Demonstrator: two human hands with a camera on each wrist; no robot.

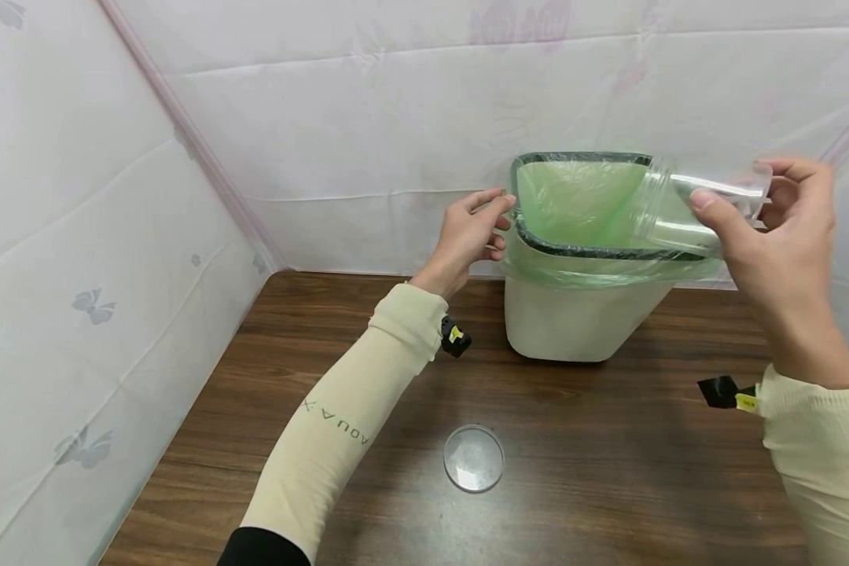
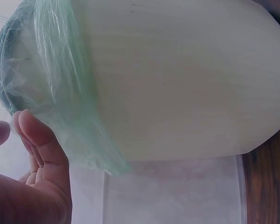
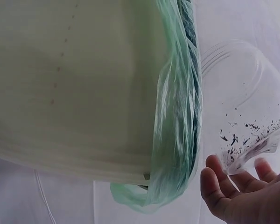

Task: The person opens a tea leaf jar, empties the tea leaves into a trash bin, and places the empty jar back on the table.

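My right hand [image 1: 785,228] grips the base end of a clear plastic jar [image 1: 714,204], thumb on one side and fingers on the other. The jar lies tilted nearly on its side, its threaded mouth over the bin's right part. Dark specks cling to the inner wall of the jar [image 3: 242,135] in the right wrist view. A pale bin [image 1: 573,314] stands lined with a green plastic bag [image 1: 573,196], folded over its dark rim. At the rim's left corner is my left hand [image 1: 467,232], fingers loosely bent, with a gap between thumb and fingertips [image 2: 32,126].
A round clear lid [image 1: 474,458] lies on the dark wooden table [image 1: 573,503], in front of the bin. White patterned sheeting [image 1: 368,134] hangs behind the table and along its left side.
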